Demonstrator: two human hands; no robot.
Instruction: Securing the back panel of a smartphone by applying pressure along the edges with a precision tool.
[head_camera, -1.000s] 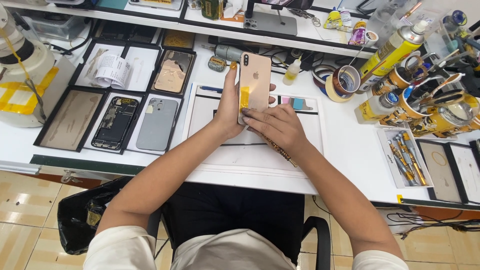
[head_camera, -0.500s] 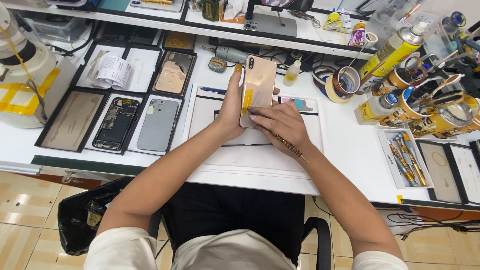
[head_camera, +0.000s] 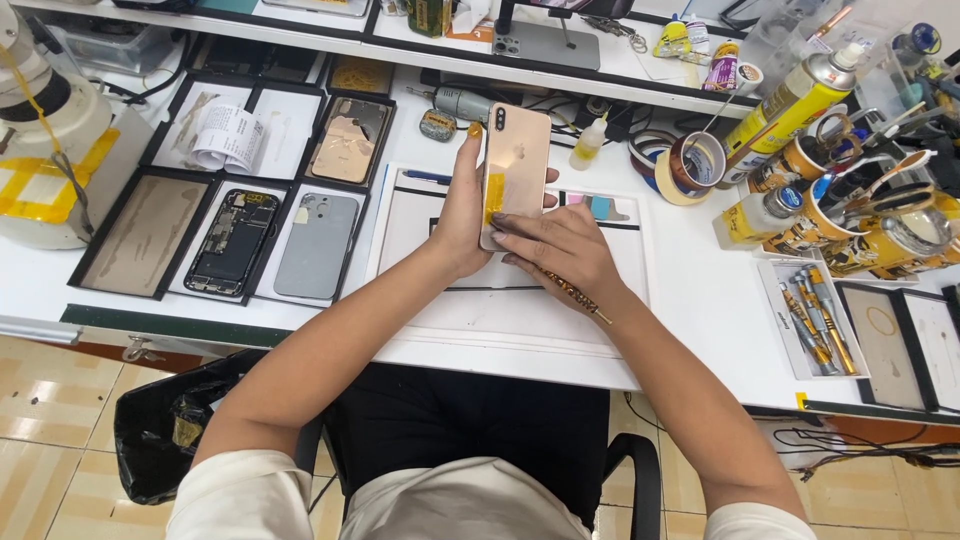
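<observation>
The phone (head_camera: 514, 170) in your left hand (head_camera: 462, 225) has a smooth, glossy gold back, with a strip of matt yellow tape under your right hand's (head_camera: 555, 250) fingertips. Beneath your hands lies a matt white work mat (head_camera: 520, 310). To your right, tape rolls (head_camera: 690, 165) look shiny amber plastic; screwdrivers (head_camera: 815, 320) show metal.

- Premises: a phone repair workshop.
- White bench (head_camera: 700, 300) carries black sorting trays (head_camera: 140, 235) holding an opened phone chassis (head_camera: 232, 242) and back covers (head_camera: 318, 245).
- Screwdriver set (head_camera: 815, 320), tape rolls (head_camera: 690, 165), glue bottles (head_camera: 590, 140), spray can (head_camera: 790, 100) present.
- Microscope (head_camera: 45, 130) at the bench's end.
</observation>
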